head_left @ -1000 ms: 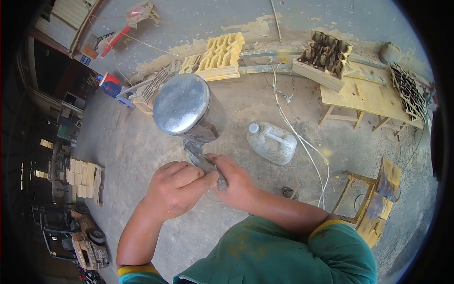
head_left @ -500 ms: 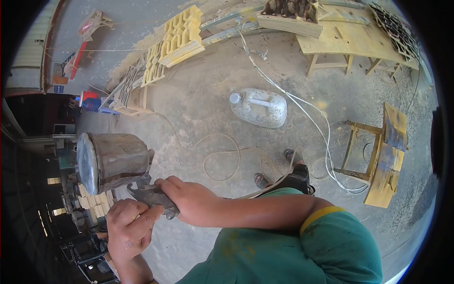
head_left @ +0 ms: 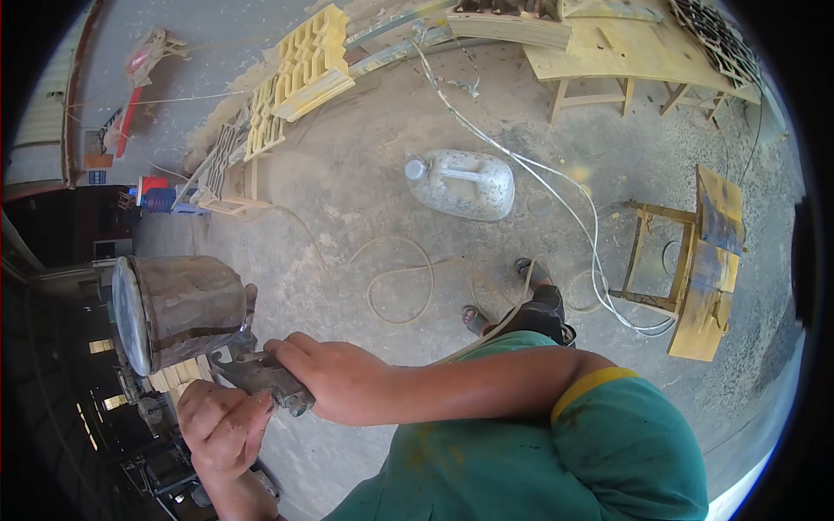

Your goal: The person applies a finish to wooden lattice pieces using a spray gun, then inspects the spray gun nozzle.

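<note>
My right hand (head_left: 334,378) is closed around the handle of a paint-stained spray gun (head_left: 256,375). A large dented metal paint cup (head_left: 187,306) is attached to the gun and lies tilted on its side in the view, its pale flat end facing left. My left hand (head_left: 219,425) is closed, with thumb and fingers pinched against the lower part of the gun near a small round knob (head_left: 297,405). The fingers partly hide what they grip there. From below my right arm, a thin hose (head_left: 512,313) runs toward the floor.
A spattered white plastic jug (head_left: 465,185) lies on the concrete floor ahead. White hoses (head_left: 556,178) cross the floor beside a wooden stand (head_left: 708,260) on the right. Yellow lattice panels (head_left: 313,65) lean at the back left, and a plywood table (head_left: 608,65) stands at the back right.
The spray gun, its cup and both hands have shifted slightly left and down in the view. The background has slid left and up. My left fingers remain at the gun's lower part.
</note>
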